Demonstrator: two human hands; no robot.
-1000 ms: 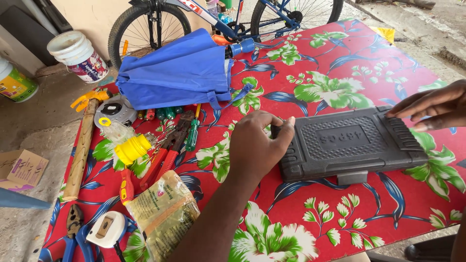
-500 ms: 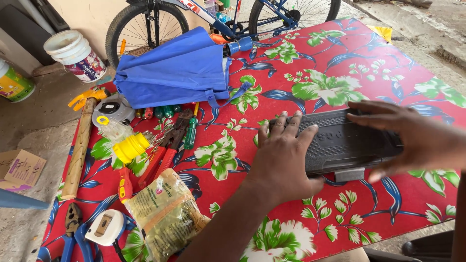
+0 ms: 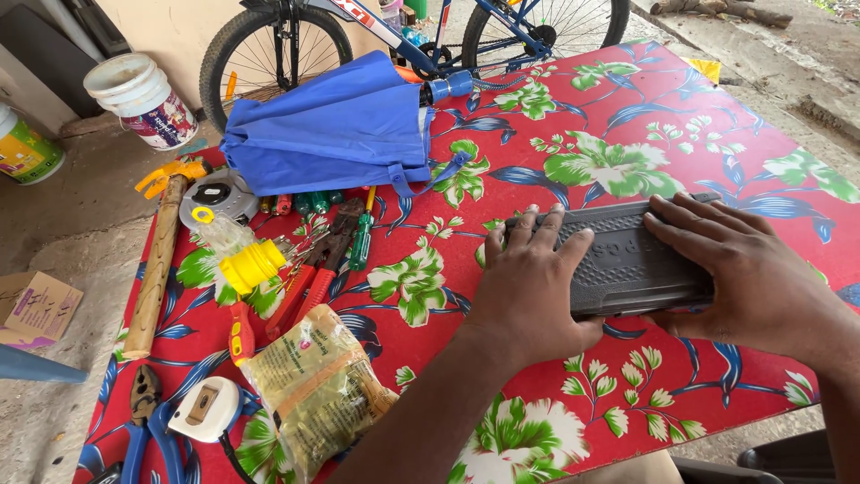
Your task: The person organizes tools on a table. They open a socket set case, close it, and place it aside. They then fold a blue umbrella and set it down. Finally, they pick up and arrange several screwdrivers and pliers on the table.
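Far left, a wooden-handled hammer point(image 3: 157, 269), red-handled cutters point(image 3: 309, 273) and a plastic packet point(image 3: 309, 390) crowd the floral tablecloth point(image 3: 627, 134), with a folded blue umbrella point(image 3: 336, 130) behind. Our left hand point(image 3: 528, 287) lies flat, fingers spread, on the dark grey tool case point(image 3: 627, 260) at the table's near right; our right hand point(image 3: 748, 269) presses its other end — neither is clenched. The case sits near the edge — a hard push could slide it off. Half a second ago both hands sat a little further right.
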